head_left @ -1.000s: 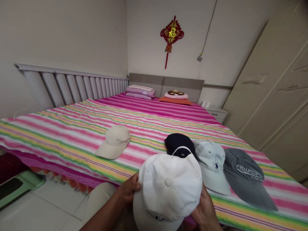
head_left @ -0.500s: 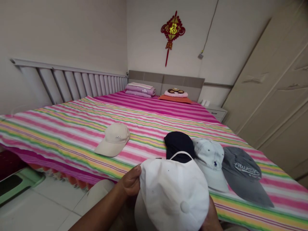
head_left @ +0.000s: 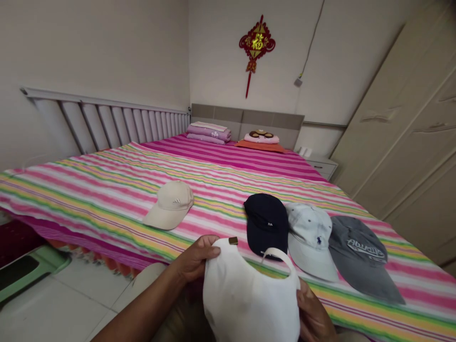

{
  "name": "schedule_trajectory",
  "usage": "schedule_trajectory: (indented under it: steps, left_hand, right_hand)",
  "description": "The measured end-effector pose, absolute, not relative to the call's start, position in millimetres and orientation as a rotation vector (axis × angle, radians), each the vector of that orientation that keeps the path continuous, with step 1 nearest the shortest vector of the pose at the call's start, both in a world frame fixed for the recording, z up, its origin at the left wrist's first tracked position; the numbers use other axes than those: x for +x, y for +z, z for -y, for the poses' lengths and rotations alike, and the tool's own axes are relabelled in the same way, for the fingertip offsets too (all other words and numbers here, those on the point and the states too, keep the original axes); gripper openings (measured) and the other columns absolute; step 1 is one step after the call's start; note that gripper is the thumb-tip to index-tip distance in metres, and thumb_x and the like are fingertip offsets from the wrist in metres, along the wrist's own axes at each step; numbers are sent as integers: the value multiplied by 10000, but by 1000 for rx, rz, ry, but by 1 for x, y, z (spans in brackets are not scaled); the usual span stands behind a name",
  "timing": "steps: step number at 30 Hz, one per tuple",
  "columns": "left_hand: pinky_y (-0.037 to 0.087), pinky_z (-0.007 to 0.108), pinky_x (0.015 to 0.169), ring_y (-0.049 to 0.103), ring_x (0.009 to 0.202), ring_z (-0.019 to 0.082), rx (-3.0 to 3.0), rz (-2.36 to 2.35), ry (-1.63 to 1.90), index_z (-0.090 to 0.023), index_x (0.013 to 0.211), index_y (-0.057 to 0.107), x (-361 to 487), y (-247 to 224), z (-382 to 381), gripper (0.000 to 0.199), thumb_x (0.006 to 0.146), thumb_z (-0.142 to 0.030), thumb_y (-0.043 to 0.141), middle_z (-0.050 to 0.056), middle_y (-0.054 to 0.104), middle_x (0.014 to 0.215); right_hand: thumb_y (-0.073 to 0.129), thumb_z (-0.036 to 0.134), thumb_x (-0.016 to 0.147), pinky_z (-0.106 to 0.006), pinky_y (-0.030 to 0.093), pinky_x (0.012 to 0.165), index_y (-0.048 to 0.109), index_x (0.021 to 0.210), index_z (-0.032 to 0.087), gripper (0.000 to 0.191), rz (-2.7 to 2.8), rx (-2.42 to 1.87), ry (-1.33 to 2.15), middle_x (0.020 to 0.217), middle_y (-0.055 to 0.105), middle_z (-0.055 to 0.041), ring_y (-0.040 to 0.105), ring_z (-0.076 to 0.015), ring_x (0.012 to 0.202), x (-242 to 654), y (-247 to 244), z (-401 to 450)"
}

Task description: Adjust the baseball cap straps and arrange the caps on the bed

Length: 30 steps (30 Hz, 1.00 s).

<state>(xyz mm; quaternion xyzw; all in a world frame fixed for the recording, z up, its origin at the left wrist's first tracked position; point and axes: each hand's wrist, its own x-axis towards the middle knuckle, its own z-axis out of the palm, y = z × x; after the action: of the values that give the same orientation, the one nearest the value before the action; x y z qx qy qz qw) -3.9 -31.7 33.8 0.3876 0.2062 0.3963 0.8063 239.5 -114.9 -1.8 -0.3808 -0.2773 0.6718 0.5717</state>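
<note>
A white cap (head_left: pixel 249 299) is between my hands at the bottom, its back opening towards the bed. My left hand (head_left: pixel 199 256) pinches its left back edge, beside a small brass-coloured buckle (head_left: pixel 232 241). At the cap's other side, the fingers of my right hand (head_left: pixel 311 306) grip the edge below the strap (head_left: pixel 285 256). That strap curls over, its end apart from the buckle. Just beyond lies a navy cap (head_left: pixel 266 221), with a pale blue cap (head_left: pixel 310 232) and a grey cap (head_left: pixel 358 251) in a row to its right. A beige cap (head_left: pixel 173 204) lies apart, further left.
The caps lie on a bed with a striped sheet (head_left: pixel 107 190). Folded purple bedding (head_left: pixel 208 134) and a pink folded item (head_left: pixel 261 137) rest near the headboard (head_left: pixel 224 114). A green stool (head_left: pixel 42 268) stands on the floor at left; a wardrobe (head_left: pixel 402 142) is at right.
My hands have tilted the white cap, so its crown button has gone from sight and the back opening, buckle and strap show. More of the navy cap is uncovered.
</note>
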Motion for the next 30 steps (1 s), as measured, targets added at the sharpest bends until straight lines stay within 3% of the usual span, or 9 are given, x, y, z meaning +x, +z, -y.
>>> schedule_trajectory:
  steps: [5,10,17,24,30]
  left_hand:
    - [361,200,456,497,442,83,1042,-674,849,-110,646,597,-5,46,32,225,549,-258,736,9,593,545]
    - [297,178,435,417,432,54,1214,-804,861,-125,606,534,-4,56,37,262,574,-315,713,-37,494,492]
    - [314,188,452,426,467,67,1256,-850,883,-129,643,575,5,54,47,249,595,-339,702,-23,524,533]
    - [280,189,452,350,458,56,1434,-878,818,-122,587,584,25,68,57,235,574,-321,709,-49,439,476]
    - [355,204,540,461,585,102,1619,-827,905,-132,740,605,30,69,60,176,631,-258,662,10,568,660]
  right_hand:
    - [738,440,554,-212,376,476,629,675,162,323,933,-862,1621,581,602,-18,516,-128,505,244,6,115]
    - [746,387,569,-245,387,572,620,603,160,262,1090,-885,1438,592,594,-35,509,-145,579,238,29,113]
    - [563,469,747,-212,277,423,575,676,169,308,972,-822,1341,395,416,49,349,-81,377,229,41,112]
    - [623,482,681,-188,160,375,472,586,160,367,1193,-1064,1346,447,400,71,236,-33,370,200,64,103]
    - [651,457,650,-190,135,379,472,632,158,349,1176,-1018,1443,442,339,91,199,-34,392,185,63,98]
